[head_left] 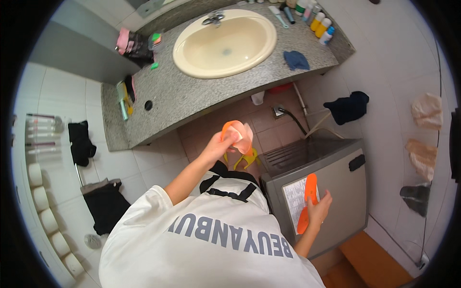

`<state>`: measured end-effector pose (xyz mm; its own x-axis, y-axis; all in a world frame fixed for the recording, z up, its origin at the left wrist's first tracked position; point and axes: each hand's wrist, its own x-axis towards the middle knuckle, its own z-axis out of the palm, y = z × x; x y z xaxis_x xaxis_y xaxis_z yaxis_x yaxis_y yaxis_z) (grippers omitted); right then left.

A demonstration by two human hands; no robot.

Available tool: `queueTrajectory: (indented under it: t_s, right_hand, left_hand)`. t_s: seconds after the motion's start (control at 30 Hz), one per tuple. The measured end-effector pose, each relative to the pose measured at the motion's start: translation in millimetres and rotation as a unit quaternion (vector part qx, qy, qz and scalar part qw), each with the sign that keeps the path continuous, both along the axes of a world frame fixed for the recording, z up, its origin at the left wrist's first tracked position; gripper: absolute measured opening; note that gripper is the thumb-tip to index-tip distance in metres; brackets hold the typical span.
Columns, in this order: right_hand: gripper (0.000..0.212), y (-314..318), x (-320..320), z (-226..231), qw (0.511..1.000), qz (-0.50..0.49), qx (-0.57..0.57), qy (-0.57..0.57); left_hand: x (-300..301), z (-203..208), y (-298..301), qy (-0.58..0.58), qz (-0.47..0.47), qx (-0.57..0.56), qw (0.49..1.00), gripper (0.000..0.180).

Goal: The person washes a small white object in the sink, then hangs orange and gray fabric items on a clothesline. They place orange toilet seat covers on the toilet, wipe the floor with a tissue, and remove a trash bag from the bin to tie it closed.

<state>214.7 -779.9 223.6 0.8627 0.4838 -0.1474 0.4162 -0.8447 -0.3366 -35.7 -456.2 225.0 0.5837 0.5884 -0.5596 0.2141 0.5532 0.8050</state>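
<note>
My left hand [222,145] is closed on a curled insole [246,137], pale pink on one face with an orange edge. It is held in front of my body, above the tiled floor, and its folds hide part of its shape. My right hand [319,209] grips a flat orange insole [311,187] by its middle, the long way running toward and away from me. That insole is over the lid of a grey washing machine [336,192], partly covering a printed white label [294,197]. Whether it touches the lid I cannot tell.
A granite counter [163,113] with a cream sink [225,69] spans the far side. On it are a blue cloth [296,60], several bottles [321,26] and a black bag [139,48]. Dark cloths [103,204] hang at left; paper rolls [48,221] line the wall.
</note>
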Motion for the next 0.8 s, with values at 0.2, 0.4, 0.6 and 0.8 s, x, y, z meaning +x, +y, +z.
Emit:
queueTrajectory:
  t_s: [0.2, 0.4, 0.6, 0.8]
  right_hand:
    - [0.031, -34.9, 3.5, -41.0, 0.983, 0.049, -0.164, 0.062]
    - [0.016, 39.2, -55.5, -16.1, 0.985, 0.071, 0.15, 0.038]
    - [0.011, 93.1, -183.3, 16.7, 0.928, 0.225, 0.241, 0.175]
    - [0.02, 122.5, -261.5, 27.7, 0.817, 0.507, 0.248, 0.117]
  left_hand:
    - [-72.1, -36.1, -3.5, 0.119, 0.023, 0.231, 0.965, 0.028]
    - [-115.6, -13.8, -27.1, 0.062, 0.065, 0.169, 0.982, 0.022]
    - [-140.0, 4.2, -87.5, -0.111, -0.083, -0.03, 0.99, 0.026]
    - [-165.8, -15.6, -124.7, -0.207, 0.116, -0.289, 0.928, 0.031]
